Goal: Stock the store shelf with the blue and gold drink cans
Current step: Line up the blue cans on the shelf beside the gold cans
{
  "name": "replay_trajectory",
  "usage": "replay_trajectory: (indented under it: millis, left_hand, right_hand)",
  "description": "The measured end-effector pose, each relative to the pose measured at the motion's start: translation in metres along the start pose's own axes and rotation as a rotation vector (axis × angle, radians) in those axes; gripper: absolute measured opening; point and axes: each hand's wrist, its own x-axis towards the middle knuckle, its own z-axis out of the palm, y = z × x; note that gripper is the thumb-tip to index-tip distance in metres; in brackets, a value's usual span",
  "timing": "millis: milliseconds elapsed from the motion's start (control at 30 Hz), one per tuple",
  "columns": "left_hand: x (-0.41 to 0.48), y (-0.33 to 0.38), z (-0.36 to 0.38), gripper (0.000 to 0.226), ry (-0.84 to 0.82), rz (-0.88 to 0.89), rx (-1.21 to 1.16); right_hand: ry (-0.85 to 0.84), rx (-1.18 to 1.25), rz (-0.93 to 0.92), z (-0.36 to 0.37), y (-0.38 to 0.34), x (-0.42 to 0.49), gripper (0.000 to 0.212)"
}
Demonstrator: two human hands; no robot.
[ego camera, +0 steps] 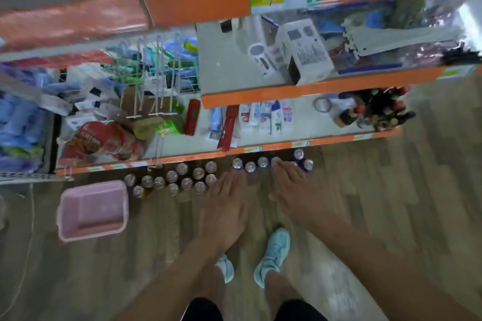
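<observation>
Wood floor point(391, 203) below shelf point(276, 147), cans point(182, 177) upright.
Right hand point(297, 190) nearer, straight fingers point(283, 168) at blue cans point(263, 162) just ahead; left hand point(224, 206) flat too (nothing held).

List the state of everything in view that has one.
left hand, open, fingers straight, holding nothing.
right hand, open, fingertips over the right can group.
left can group, upright, loosely clustered by the shelf foot.
right can group, upright, loose row.
pink basket, upright, empty.
</observation>
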Motion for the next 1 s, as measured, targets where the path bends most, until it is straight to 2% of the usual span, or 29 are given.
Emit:
replay_trajectory:
  millis: [133, 267, 467, 567, 700, 800, 900, 1000]
  left_hand:
    - [0.027, -0.04, 0.087, 0.077, -0.084, -0.001, -0.002]
    - [0.063, -0.089, 0.197, 0.073, -0.068, 0.051, -0.028]
    - [0.13, -0.157, 0.353, 0.075, -0.131, 0.069, 0.028]
    - [0.169, -0.182, 0.408, 0.084, -0.061, 0.109, 0.046]
    - [0.219, -0.209, 0.468, 0.095, -0.069, 0.148, 0.074]
    - [0.246, -0.226, 0.497, 0.097, -0.037, 0.196, 0.068]
    - [0.259, -0.235, 0.511, 0.09, 0.043, 0.25, -0.013]
    - [0.262, -0.234, 0.51, 0.083, 0.073, 0.266, -0.17]
  right_hand:
    - [-0.087, 0.0, 0.051, 0.098, 0.024, 0.024, 0.072]
    - [-0.16, -0.041, 0.063, 0.213, 0.056, 0.057, 0.07]
    - [-0.211, -0.175, -0.017, 0.361, 0.111, 0.115, 0.081]
    - [-0.223, -0.228, -0.078, 0.404, 0.136, 0.15, 0.085]
    - [-0.138, -0.346, -0.204, 0.448, 0.162, 0.195, 0.097]
    - [-0.133, -0.458, -0.289, 0.473, 0.173, 0.223, 0.102]
    - [-0.073, -0.502, -0.329, 0.491, 0.174, 0.234, 0.094]
    - [-0.032, -0.432, -0.33, 0.497, 0.172, 0.231, 0.077]
